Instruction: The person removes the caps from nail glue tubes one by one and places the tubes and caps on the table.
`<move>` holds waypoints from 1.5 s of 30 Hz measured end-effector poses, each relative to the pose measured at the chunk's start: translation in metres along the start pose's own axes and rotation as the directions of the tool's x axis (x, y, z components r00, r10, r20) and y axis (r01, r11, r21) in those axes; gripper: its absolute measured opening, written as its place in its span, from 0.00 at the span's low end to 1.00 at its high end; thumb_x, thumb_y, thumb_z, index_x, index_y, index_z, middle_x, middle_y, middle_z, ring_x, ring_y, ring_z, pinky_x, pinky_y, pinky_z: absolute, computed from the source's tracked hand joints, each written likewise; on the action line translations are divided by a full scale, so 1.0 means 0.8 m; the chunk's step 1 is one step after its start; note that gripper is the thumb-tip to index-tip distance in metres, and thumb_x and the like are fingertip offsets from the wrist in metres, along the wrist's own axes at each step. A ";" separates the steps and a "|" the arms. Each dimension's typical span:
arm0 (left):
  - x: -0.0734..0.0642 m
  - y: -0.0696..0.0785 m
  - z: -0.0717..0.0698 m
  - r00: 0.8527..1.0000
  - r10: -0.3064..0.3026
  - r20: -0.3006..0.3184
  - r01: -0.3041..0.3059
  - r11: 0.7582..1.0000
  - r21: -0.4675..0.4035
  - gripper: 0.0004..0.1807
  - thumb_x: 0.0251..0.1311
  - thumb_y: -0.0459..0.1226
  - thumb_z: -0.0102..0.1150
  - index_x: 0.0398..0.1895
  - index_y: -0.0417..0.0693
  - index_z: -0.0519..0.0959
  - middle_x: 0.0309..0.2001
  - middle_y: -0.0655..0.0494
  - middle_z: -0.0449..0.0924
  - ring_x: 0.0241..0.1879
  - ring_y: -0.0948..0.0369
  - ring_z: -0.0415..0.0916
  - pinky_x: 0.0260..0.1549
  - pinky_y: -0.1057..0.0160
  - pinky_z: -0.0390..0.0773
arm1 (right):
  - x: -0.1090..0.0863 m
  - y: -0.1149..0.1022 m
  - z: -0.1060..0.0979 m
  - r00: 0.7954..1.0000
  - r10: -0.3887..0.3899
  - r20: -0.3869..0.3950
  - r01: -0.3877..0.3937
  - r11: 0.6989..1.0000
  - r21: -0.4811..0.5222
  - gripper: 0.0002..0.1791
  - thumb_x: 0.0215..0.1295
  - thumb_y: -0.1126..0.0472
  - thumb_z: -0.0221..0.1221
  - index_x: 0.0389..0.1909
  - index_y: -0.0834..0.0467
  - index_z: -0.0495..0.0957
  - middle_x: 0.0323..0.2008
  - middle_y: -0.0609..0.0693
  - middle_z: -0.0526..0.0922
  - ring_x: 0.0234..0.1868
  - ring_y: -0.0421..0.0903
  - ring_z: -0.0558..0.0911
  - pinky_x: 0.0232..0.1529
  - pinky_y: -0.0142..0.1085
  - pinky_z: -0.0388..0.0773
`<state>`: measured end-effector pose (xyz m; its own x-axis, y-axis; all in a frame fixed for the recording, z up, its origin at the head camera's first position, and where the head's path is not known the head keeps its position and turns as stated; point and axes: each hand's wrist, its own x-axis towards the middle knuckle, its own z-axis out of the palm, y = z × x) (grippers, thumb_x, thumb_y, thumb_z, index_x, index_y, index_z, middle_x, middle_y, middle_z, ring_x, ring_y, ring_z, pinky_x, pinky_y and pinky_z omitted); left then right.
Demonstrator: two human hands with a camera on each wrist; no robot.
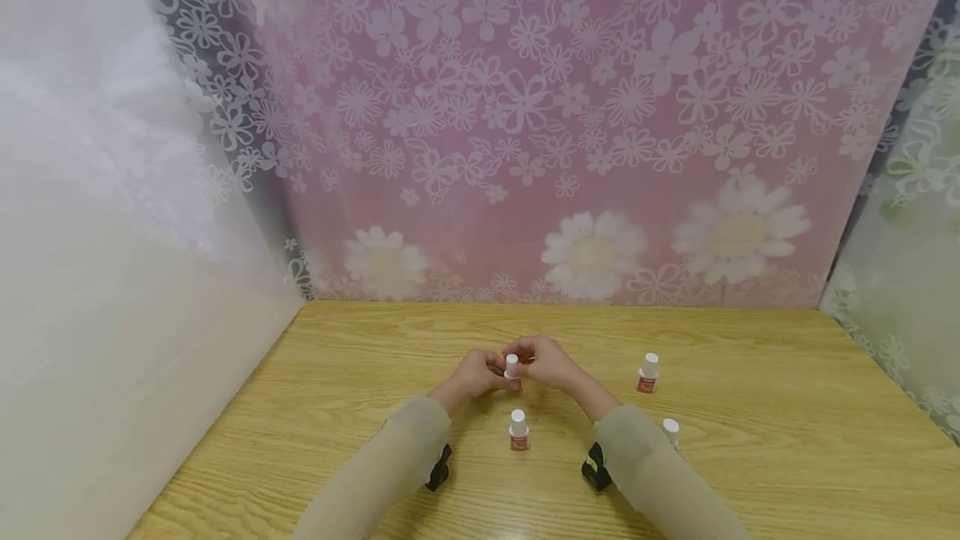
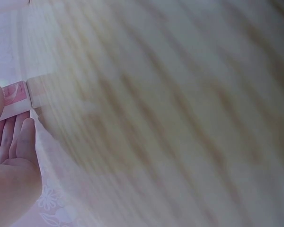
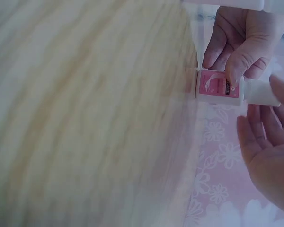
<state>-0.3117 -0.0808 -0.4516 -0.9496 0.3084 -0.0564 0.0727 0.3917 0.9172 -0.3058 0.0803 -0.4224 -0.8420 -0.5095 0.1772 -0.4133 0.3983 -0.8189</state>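
Note:
A small white glue bottle point(image 3: 220, 97) with a pink-red label and a white cap point(image 3: 259, 92) stands upright on the table between both hands. My left hand point(image 1: 478, 373) pinches its body, the thumb lying over the label in the right wrist view. At the cap, my right hand point(image 1: 547, 363) holds on with its thumb on one side and fingers behind. Only part of the label point(image 2: 15, 93) shows in the left wrist view. Nearer to me, between the forearms, stands a matching bottle point(image 1: 519, 432).
To the right of the right hand is another such bottle point(image 1: 648, 373). One more bottle point(image 1: 671, 430) is partly hidden by the right sleeve point(image 1: 660, 465). A flowered pink curtain point(image 1: 555, 148) hangs behind the wooden table point(image 1: 360, 340), and pale sheeting point(image 1: 150, 273) closes the left side.

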 end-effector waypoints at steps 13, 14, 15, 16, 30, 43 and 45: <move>0.006 -0.007 0.002 0.999 -0.018 0.032 0.022 0.993 -0.120 0.07 0.44 0.25 0.63 0.29 0.31 0.78 0.27 0.43 0.81 0.30 0.57 0.79 0.31 0.66 0.74 | 0.004 0.002 0.010 0.986 0.081 -0.144 -0.088 0.995 -0.048 0.12 0.46 0.62 0.67 0.27 0.60 0.73 0.22 0.47 0.75 0.26 0.42 0.74 0.27 0.34 0.72; 0.005 -0.006 0.002 0.999 -0.019 0.032 0.023 0.993 -0.120 0.07 0.44 0.25 0.63 0.29 0.31 0.78 0.27 0.43 0.81 0.30 0.57 0.79 0.32 0.65 0.75 | 0.004 0.001 0.010 0.985 0.088 -0.149 -0.096 0.995 -0.042 0.12 0.46 0.63 0.67 0.27 0.60 0.73 0.22 0.47 0.75 0.26 0.42 0.74 0.27 0.34 0.72; 0.005 -0.006 0.002 0.999 -0.015 0.028 0.018 0.994 -0.105 0.07 0.44 0.26 0.64 0.29 0.31 0.79 0.27 0.44 0.81 0.30 0.57 0.79 0.31 0.66 0.74 | 0.004 0.000 0.010 0.984 0.094 -0.153 -0.101 0.994 -0.037 0.12 0.46 0.63 0.67 0.27 0.60 0.73 0.22 0.47 0.75 0.25 0.42 0.74 0.27 0.35 0.71; 0.004 -0.005 0.001 1.000 -0.015 0.022 0.016 0.996 -0.088 0.08 0.44 0.26 0.65 0.29 0.32 0.79 0.27 0.45 0.81 0.29 0.58 0.78 0.31 0.66 0.74 | 0.003 0.000 0.010 0.983 0.099 -0.156 -0.106 0.994 -0.036 0.11 0.46 0.63 0.67 0.27 0.60 0.73 0.22 0.47 0.75 0.26 0.42 0.74 0.27 0.35 0.71; 0.008 -0.010 0.001 1.000 -0.015 0.020 0.016 0.997 -0.073 0.11 0.42 0.27 0.66 0.32 0.33 0.79 0.28 0.46 0.81 0.30 0.60 0.78 0.32 0.66 0.74 | 0.004 0.002 0.006 0.989 0.070 -0.130 -0.070 0.998 0.007 0.07 0.50 0.66 0.63 0.31 0.63 0.77 0.27 0.48 0.78 0.31 0.43 0.77 0.33 0.36 0.73; 0.005 -0.002 0.001 0.999 -0.028 0.028 0.030 0.996 -0.082 0.10 0.43 0.27 0.65 0.31 0.33 0.79 0.28 0.46 0.81 0.30 0.60 0.78 0.31 0.66 0.74 | 0.002 0.000 0.003 0.992 0.091 -0.082 -0.083 0.991 0.104 0.13 0.54 0.72 0.58 0.41 0.70 0.76 0.38 0.61 0.79 0.41 0.53 0.77 0.38 0.39 0.74; 0.005 -0.003 0.001 0.999 -0.027 0.024 0.029 0.997 -0.077 0.10 0.43 0.27 0.66 0.31 0.33 0.79 0.27 0.46 0.81 0.29 0.60 0.78 0.31 0.66 0.74 | 0.002 -0.001 0.003 0.992 0.093 -0.080 -0.084 0.991 0.104 0.13 0.54 0.72 0.58 0.42 0.70 0.76 0.38 0.60 0.79 0.40 0.52 0.77 0.38 0.38 0.74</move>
<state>-0.3155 -0.0801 -0.4544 -0.9438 0.3180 -0.0904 0.0218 0.3327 0.9428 -0.3057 0.0774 -0.4229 -0.9017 -0.4078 0.1434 -0.3025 0.3583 -0.8832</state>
